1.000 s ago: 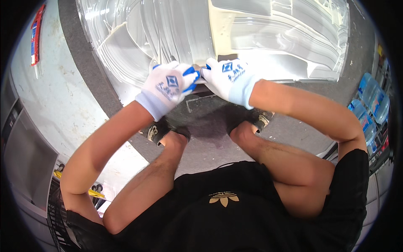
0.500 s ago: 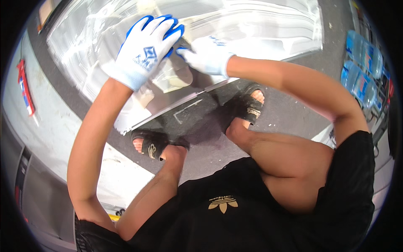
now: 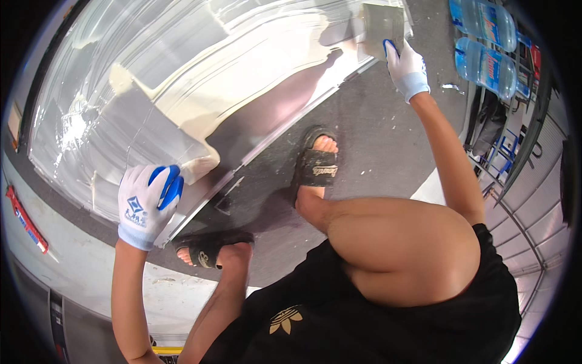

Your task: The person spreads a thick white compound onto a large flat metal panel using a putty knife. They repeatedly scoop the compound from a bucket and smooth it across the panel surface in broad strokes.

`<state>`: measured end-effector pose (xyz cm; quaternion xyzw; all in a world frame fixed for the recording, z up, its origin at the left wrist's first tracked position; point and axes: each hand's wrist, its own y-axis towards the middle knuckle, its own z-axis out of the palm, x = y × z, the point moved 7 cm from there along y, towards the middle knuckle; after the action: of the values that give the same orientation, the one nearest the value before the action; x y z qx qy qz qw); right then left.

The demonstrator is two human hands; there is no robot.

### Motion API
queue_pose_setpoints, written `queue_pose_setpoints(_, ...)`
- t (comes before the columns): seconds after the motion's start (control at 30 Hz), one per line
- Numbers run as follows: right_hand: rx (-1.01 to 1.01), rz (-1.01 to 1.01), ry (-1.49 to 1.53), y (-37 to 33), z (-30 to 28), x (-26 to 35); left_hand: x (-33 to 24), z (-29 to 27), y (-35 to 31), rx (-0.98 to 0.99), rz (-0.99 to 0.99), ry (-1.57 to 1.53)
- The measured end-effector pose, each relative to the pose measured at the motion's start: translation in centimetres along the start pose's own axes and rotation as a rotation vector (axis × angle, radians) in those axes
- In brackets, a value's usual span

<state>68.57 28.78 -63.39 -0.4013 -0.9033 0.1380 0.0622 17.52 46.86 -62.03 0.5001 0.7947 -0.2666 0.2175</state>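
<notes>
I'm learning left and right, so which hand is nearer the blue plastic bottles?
Right. The right hand, holding a flat scraper, is just left of the blue plastic bottles. The left hand is far off, toward the picture's lower left.

Glossy flat sheet [image 3: 251, 130], lying toward ten o'clock, its near edge running from eight to one. Cream paste [image 3: 242, 85] coats it in streaks and ridges. Broad grey scraper [image 3: 382, 27] overlaps it at one o'clock.
</notes>
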Motion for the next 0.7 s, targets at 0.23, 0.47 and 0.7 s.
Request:
queue_pose_setpoints(0.23, 0.154, 0.038, -0.225, 0.9, 4.2, 0.7, -0.9, 0.3, 0.8, 0.043, 0.032, -0.016)
queue_pose_setpoints(0.47, 0.399, -0.216, 0.088, -9.0, 6.3, 13.3, -1.5, -0.1, 1.7, 0.003, 0.053, -0.034)
queue_pose_setpoints(0.7, 0.503, -0.324, 0.364, -8.6, 6.2, 12.6, -2.0, 0.6, 1.8, 0.059, 0.072, -0.048)
